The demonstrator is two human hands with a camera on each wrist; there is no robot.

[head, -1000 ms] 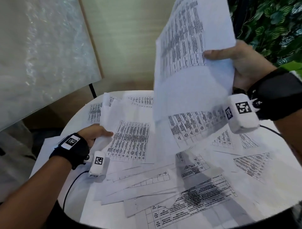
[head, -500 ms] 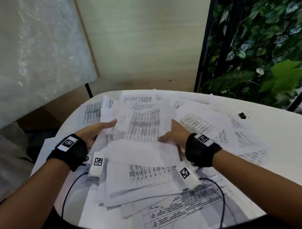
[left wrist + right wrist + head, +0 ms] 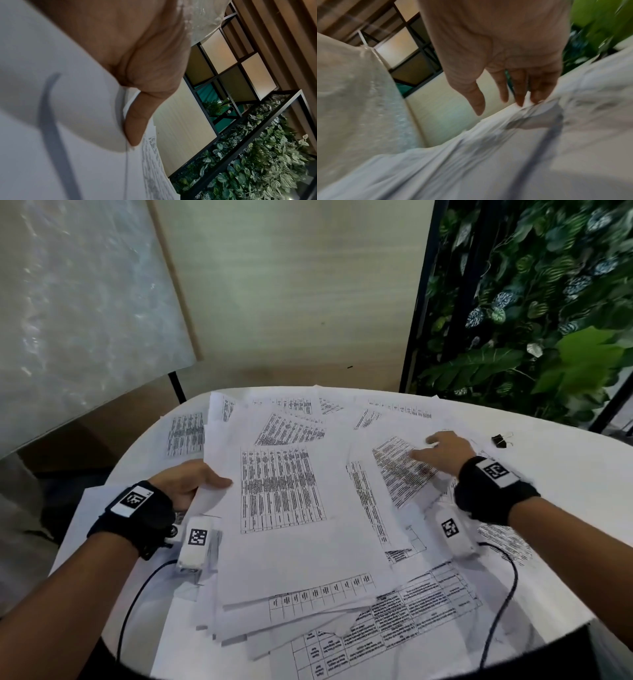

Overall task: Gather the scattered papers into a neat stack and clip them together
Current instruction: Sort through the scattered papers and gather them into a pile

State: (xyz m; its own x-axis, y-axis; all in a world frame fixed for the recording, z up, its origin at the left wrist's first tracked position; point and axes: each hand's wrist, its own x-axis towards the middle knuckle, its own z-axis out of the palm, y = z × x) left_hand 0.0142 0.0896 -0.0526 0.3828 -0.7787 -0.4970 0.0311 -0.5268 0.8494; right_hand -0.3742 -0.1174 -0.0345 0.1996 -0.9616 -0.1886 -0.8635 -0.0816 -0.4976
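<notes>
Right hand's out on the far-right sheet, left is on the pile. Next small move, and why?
Probably: slide that printed sheet under the right hand leftward onto the pile that the left hand pinches at its edge. The right fingers lie straight, touching the paper without gripping it, and many sheets are scattered across the table. The binder clip lies untouched, so clipping looks premature.

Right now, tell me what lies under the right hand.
The right hand rests open on a printed sheet atop overlapping papers on the white table. Whatever lies beneath those sheets is hidden.
</notes>
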